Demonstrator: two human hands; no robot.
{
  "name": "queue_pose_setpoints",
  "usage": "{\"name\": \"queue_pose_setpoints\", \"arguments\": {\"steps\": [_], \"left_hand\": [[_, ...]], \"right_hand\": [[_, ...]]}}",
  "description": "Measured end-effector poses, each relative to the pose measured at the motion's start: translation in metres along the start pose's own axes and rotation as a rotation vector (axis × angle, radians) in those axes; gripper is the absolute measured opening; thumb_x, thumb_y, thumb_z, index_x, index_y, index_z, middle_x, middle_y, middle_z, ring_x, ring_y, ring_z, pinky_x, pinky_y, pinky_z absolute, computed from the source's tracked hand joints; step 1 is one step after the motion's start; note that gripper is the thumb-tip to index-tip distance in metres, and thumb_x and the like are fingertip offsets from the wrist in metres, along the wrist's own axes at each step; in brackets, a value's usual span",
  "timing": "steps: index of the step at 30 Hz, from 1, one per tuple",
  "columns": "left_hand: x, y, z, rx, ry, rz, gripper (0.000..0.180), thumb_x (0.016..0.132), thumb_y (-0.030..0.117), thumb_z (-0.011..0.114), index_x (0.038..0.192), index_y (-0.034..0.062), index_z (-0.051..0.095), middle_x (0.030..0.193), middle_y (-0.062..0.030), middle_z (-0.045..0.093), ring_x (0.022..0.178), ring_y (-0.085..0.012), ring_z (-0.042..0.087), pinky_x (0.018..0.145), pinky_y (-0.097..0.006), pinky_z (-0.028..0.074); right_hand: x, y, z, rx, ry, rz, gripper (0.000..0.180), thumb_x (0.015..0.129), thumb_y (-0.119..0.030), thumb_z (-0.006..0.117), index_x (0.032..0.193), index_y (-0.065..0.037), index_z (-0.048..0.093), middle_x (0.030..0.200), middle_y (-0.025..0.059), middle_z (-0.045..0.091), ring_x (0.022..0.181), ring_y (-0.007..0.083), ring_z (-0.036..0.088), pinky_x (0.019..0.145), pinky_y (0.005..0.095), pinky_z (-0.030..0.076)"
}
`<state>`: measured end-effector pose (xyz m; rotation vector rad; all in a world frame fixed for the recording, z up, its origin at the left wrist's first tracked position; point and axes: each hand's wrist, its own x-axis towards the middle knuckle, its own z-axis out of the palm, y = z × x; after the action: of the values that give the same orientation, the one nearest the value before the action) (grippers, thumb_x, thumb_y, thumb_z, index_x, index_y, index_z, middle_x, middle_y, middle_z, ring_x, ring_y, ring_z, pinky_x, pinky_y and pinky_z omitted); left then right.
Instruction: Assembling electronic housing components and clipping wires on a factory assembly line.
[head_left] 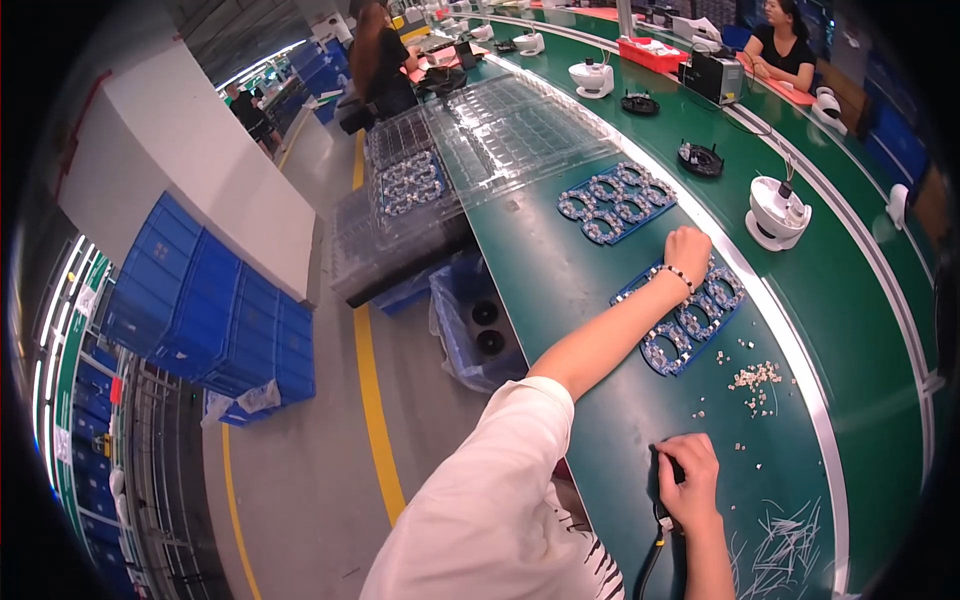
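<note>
I am resting my left hand (pixel 688 246), curled shut, on the near blue tray (pixel 684 318) while my right hand (pixel 688 480) is gripping a black tool (pixel 668 478).
</note>
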<state>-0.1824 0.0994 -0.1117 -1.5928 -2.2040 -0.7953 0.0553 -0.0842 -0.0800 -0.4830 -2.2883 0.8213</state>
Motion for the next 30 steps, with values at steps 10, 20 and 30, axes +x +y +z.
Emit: {"name": "queue_pose_setpoints", "arguments": {"steps": [10,20,30], "left_hand": [[-0.01,0.004,-0.001,-0.015,0.059,0.024,0.009,0.07,0.011,0.059,0.072,0.0028,0.056,0.077,-0.0125,0.056,0.075,-0.0277,0.057,0.064,-0.038,0.045],[-0.011,0.035,-0.063,-0.579,0.061,0.375,0.007,0.071,0.013,0.062,0.072,0.0057,0.06,0.071,-0.0103,0.062,0.068,-0.0287,0.058,0.069,-0.037,0.045],[-0.025,-0.009,-0.087,-0.642,-0.206,0.189,0.014,0.071,0.007,0.063,0.084,0.0034,0.064,0.079,-0.0109,0.064,0.072,-0.0204,0.062,0.066,-0.027,0.048]], "right_hand": [[-0.004,-0.005,0.001,-0.004,0.01,0.005,0.014,0.063,0.006,0.059,0.075,-0.002,0.059,0.073,0.0092,0.057,0.068,0.0253,0.052,0.062,0.0314,0.043],[-0.002,0.008,0.0,0.042,-0.006,-0.033,0.013,0.066,0.001,0.059,0.078,-0.003,0.059,0.076,0.0082,0.056,0.071,0.0244,0.052,0.064,0.0317,0.044],[-0.014,0.015,0.001,0.045,0.027,-0.033,0.014,0.067,0.001,0.059,0.08,-0.004,0.059,0.077,0.0072,0.057,0.072,0.0237,0.052,0.065,0.0316,0.044]]}}
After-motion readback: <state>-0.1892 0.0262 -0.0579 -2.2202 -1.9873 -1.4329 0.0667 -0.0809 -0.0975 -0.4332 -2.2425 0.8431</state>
